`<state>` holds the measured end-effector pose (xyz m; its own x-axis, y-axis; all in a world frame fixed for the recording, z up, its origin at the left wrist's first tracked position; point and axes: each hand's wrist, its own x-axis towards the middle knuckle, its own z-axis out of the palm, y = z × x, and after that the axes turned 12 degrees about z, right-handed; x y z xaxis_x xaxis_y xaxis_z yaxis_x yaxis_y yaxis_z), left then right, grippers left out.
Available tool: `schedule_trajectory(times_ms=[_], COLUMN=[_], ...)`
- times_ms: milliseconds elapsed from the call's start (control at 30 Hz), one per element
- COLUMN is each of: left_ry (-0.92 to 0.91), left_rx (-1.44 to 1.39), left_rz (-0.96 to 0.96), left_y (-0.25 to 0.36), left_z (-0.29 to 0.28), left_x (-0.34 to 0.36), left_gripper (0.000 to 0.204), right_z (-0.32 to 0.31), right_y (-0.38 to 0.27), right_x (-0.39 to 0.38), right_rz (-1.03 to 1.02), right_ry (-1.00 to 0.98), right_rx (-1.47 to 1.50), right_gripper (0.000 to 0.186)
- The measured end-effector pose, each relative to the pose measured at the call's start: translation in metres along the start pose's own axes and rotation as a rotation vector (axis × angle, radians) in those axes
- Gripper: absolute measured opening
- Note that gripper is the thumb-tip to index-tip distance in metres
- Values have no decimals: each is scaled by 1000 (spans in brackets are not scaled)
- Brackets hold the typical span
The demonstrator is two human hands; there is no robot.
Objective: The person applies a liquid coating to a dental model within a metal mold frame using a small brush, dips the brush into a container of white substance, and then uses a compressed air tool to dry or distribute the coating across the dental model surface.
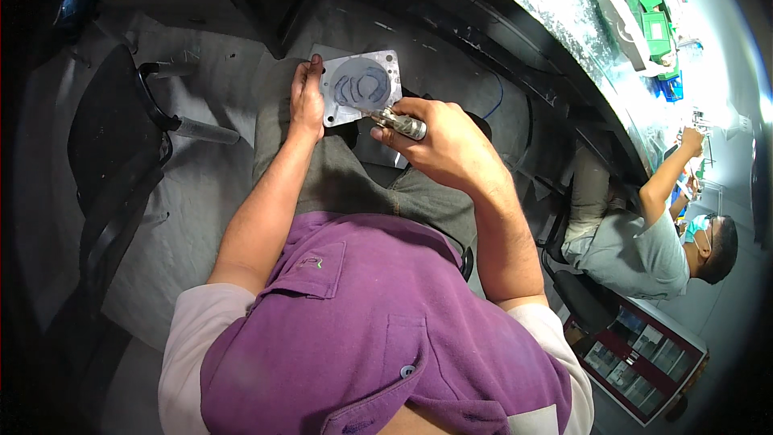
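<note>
In my left hand (306,101) is a flat, light-grey metal plate (361,87), gripped by its left edge with the fingers curled around it. The plate has holes near its corners and a round grey area with dark, curved bluish marks. My right hand (451,145) is closed around a silver metal hand tool (408,124) with a rounded barrel; its exact kind is unclear. The tool's narrow end points left and meets or nearly meets the plate's lower right edge. Both hands are above my lap, over my dark trousers (322,181).
A black chair (113,129) with armrests stands at the left. The dark-framed workbench (531,16) curves across the top and right, bearing green bins (656,28). At the right sits a co-worker (636,246) in grey. A blue cable (497,101) lies below the bench; a cabinet (636,358) stands lower right.
</note>
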<state>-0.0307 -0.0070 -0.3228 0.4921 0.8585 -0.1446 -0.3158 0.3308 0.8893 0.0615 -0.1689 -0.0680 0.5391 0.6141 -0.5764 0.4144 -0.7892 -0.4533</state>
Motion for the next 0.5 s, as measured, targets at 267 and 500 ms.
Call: schedule_trajectory(times_ms=[267, 500], left_ry=[3, -14], left_rx=[-23, -38], left_rz=[7, -12], left_y=[8, 9], left_z=[9, 6], left_x=[-4, -3], left_gripper=[42, 38], right_z=[-6, -3], right_y=[0, 0], right_x=[-2, 0], right_rz=[28, 37], right_ry=[8, 2], right_rx=[-7, -19], right_gripper=[37, 36])
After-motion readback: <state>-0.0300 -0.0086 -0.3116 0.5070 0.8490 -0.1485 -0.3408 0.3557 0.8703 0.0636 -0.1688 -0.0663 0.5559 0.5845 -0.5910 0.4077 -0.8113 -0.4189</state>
